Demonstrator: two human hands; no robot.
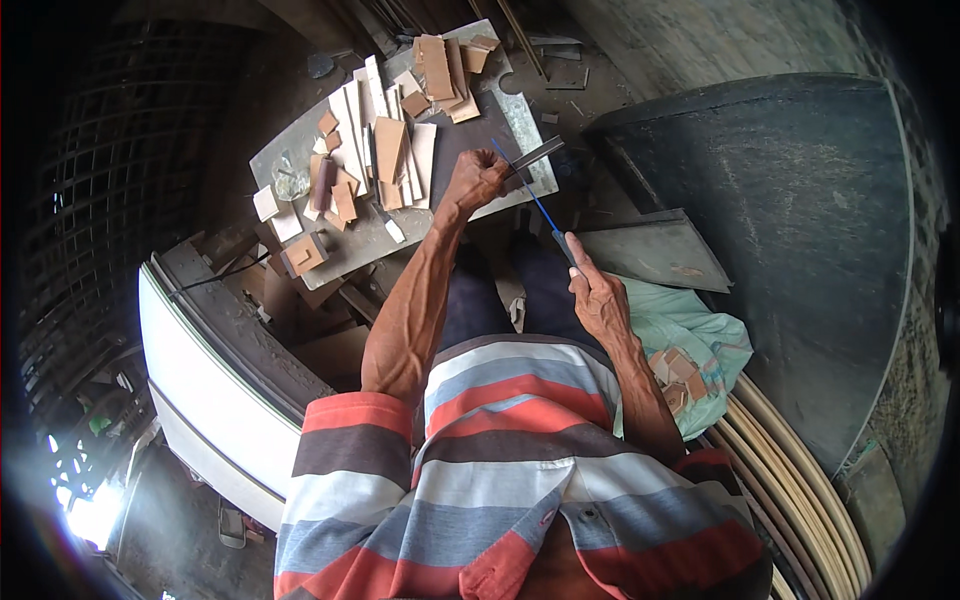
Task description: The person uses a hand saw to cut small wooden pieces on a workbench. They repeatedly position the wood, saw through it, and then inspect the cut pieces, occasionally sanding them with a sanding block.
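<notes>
My left hand (478, 178) is closed in a fist at the right edge of the work table (370, 262). It grips a narrow dark strip with a pale edge (543, 153), which sticks out past the thumb side. In my right hand (598, 298) is a hacksaw, seen nearly edge-on as a thin blue line (530, 190) running up from a dark handle. My index finger lies along that handle. The far end of the blue line crosses the strip close to my left hand; whether they touch, I cannot tell.
Wood offcuts (390, 150) and pale strips crowd the table. A clear plastic bag (290, 180) lies at its left. A pale green sack (690, 325) holding wood pieces stands at my right, beside long wooden strips (800, 480) and a large dark panel (790, 200). White panels (205, 365) are at left.
</notes>
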